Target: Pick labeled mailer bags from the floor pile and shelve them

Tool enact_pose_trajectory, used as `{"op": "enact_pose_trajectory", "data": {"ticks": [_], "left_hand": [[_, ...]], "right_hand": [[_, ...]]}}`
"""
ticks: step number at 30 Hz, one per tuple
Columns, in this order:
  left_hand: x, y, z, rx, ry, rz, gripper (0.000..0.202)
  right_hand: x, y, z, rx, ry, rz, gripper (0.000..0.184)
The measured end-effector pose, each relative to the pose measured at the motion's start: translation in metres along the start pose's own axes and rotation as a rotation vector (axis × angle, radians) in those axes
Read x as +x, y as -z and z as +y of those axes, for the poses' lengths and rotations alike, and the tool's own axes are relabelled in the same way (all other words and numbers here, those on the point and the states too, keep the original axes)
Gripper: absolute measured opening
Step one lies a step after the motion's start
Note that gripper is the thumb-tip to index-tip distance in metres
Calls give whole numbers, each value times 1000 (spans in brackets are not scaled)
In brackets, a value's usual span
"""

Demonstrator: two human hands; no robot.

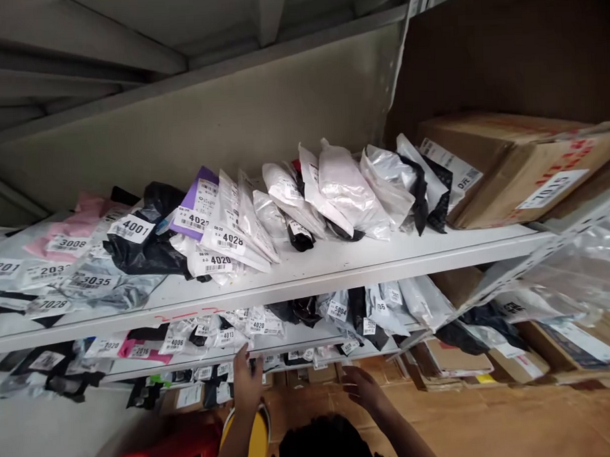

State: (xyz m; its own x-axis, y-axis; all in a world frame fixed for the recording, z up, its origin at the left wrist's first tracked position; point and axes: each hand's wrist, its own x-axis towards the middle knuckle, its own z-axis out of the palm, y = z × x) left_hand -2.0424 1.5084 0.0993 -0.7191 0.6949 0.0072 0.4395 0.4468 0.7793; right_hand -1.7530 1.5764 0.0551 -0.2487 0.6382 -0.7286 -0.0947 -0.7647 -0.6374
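My left hand [248,379] is raised low in the view, fingers apart and nothing in it. It is nearest to the front edge of the lower shelf [309,346], just below a white parcel bag labelled 4013 [227,336]; whether it touches the edge I cannot tell. My right hand [365,390] hangs open with its fingers stretched out to the left, over the floor in front of the shelves. On the upper shelf [346,270] stand white mailer bags, among them one labelled 4028 [229,239], beside a purple mailer [197,204] and a black parcel bag [150,240].
A large cardboard box [548,173] labelled 7015 fills the upper shelf's right end. Lower right, more boxes [514,364] and plastic-wrapped parcels sit on another rack. A yellow bucket-like object [259,440] and a red plastic piece [165,454] stand near my left arm.
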Motion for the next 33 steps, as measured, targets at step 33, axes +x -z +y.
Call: {"op": "enact_pose_trajectory", "data": {"ticks": [33], "left_hand": [[110,108,17,17,-204,229,28]], "right_hand": [[-33,-154,29,-145,98,-174,52]]}}
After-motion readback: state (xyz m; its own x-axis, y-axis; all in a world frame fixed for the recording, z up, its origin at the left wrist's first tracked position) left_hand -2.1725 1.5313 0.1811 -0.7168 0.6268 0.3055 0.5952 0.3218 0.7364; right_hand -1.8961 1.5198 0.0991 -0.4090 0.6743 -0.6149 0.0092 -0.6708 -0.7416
